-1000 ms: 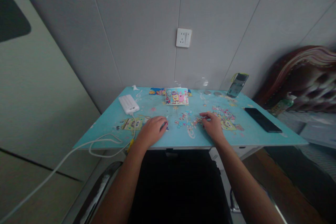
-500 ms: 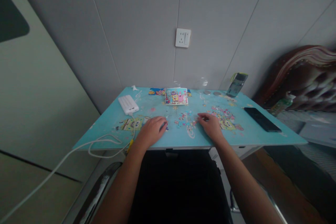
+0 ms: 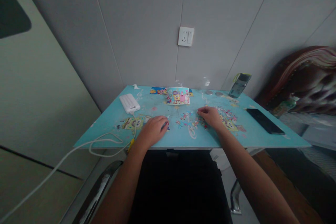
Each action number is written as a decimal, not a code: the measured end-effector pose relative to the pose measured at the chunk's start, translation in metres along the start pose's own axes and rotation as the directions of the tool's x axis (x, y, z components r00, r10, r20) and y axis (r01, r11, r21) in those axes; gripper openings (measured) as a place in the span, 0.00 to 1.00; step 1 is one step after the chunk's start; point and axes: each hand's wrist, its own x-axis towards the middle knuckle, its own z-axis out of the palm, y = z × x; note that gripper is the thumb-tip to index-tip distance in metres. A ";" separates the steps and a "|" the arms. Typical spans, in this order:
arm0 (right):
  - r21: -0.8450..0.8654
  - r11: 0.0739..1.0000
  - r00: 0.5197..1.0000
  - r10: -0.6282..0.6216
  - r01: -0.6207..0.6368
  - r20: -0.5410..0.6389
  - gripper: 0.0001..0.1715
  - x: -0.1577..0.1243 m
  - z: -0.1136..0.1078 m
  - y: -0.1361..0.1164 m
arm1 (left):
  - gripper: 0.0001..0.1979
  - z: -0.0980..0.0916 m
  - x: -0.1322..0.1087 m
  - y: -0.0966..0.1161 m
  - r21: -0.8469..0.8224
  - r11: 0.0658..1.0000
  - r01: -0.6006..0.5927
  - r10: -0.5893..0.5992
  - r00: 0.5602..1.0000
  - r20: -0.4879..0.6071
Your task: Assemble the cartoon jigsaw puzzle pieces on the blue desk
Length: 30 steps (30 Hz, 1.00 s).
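My left hand (image 3: 153,129) rests on the blue table (image 3: 110,126) with its fingers curled over a small dark piece at the fingertips; what it is I cannot make out. My right hand (image 3: 211,117) lies farther out, fingers bent down among loose jigsaw pieces (image 3: 187,119). A partly joined cartoon patch (image 3: 229,120) sits just right of that hand. Another joined patch (image 3: 131,123) lies left of my left hand. A picture card (image 3: 177,96) of the cartoon stands at the back middle.
A white power bank (image 3: 129,103) lies at the back left, its white cable (image 3: 105,143) looping over the front edge. A black phone (image 3: 265,120) lies at the right. A dark bottle (image 3: 239,85) leans on the wall. A padded headboard (image 3: 304,80) stands right.
My right hand has slid a little farther away and left across the loose pieces. My left hand stays where it was. The view shifted slightly.
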 end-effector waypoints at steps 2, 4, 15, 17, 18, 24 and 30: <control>-0.111 0.994 1.000 -0.015 0.015 0.004 0.14 0.004 -0.001 0.002 | 0.11 -0.001 0.000 0.001 -0.001 1.000 0.002 -0.002 1.000 -0.004; -0.198 0.978 0.998 -0.066 0.067 0.009 0.14 0.006 -0.002 -0.001 | 0.11 -0.002 0.000 0.001 0.001 1.000 0.003 -0.003 1.000 -0.006; -0.331 0.819 0.881 -0.402 0.468 0.252 0.24 -0.007 0.021 -0.028 | 0.12 -0.001 -0.001 0.001 -0.001 1.000 0.014 -0.014 1.000 -0.011; -0.355 0.814 0.887 -0.398 0.460 0.234 0.24 -0.011 0.019 -0.023 | 0.12 -0.001 -0.001 0.002 0.004 1.000 0.016 -0.016 1.000 -0.005; -0.355 0.820 0.893 -0.393 0.448 0.219 0.23 -0.012 0.017 -0.020 | 0.11 -0.001 -0.001 0.002 0.005 1.000 0.017 -0.017 1.000 -0.003; -0.228 0.892 0.920 -0.379 0.391 0.096 0.19 -0.012 0.007 0.001 | 0.11 -0.001 -0.001 0.001 0.000 1.000 0.014 -0.014 1.000 0.003; -0.161 0.944 0.948 -0.306 0.289 -0.093 0.19 -0.012 0.002 0.008 | 0.12 -0.001 -0.001 0.001 0.003 1.000 0.005 -0.005 1.000 0.003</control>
